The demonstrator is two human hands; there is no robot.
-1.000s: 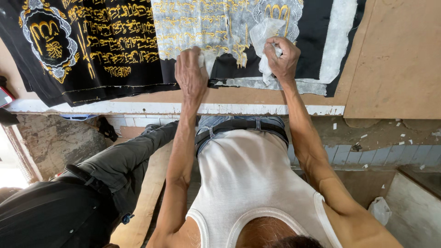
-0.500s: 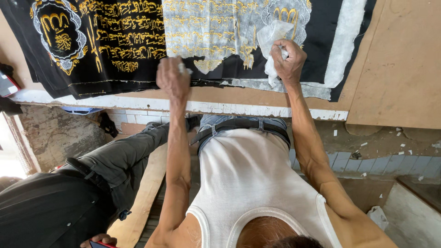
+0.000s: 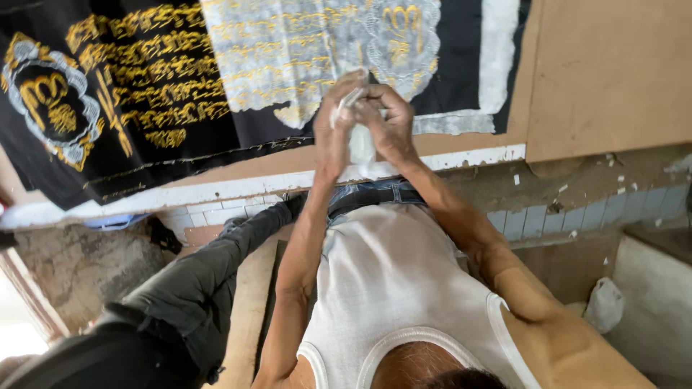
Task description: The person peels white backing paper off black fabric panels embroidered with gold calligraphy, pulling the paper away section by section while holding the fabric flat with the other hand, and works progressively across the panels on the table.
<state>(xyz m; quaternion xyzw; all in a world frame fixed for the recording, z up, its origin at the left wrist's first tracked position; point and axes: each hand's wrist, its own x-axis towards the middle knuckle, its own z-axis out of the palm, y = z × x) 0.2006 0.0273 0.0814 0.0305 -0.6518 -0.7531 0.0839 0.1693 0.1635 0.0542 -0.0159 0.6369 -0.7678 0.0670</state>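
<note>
A crumpled white paper wad, its long axis running toward the body, sits above the black embroidered cloth, pinched between left hand and right hand, both arms outstretched.

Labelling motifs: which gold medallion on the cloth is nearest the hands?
The gold medallion under the white paper overlay, just above both hands. The other gold medallion sits uncovered on black cloth at far left.

Both arms extended forward, forearms converging. Left hand and right hand meet, touching, fingers curled in a closed grip; contents of either grip not determinable.
</note>
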